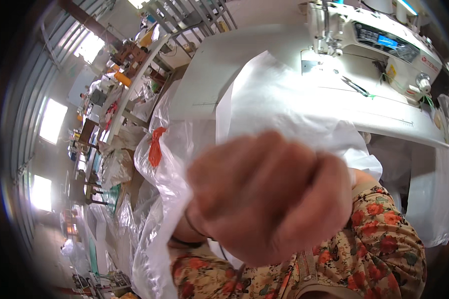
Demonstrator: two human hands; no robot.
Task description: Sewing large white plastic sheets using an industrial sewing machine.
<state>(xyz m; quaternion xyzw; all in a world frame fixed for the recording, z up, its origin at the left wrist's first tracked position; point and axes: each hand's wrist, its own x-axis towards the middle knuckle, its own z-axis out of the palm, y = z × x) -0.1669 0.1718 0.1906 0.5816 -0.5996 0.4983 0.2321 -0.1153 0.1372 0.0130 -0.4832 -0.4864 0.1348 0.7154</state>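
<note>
My left hand (264,199) is raised close to the camera, blurred, its fingers curled into a fist. Whatever it may hold is hidden. A dark band circles its wrist. A bit of my right forearm (362,179) shows past the flowered sleeve, but the right hand itself is hidden behind the left. Beyond the fist, a white fabric sheet (254,94) spreads over the sewing table (204,74) and drapes off its near edge. At the far right stands a white sewing machine (384,35), its lamp lighting the needle area. Thread snips (356,87) lie just before it.
To the left, a clear plastic bag (179,144) with a red tie (155,147) hangs beside the table. Farther left, a long cluttered bench (122,107) holds an orange thread cone (122,78) and other goods. More clear plastic (446,164) hangs at the right.
</note>
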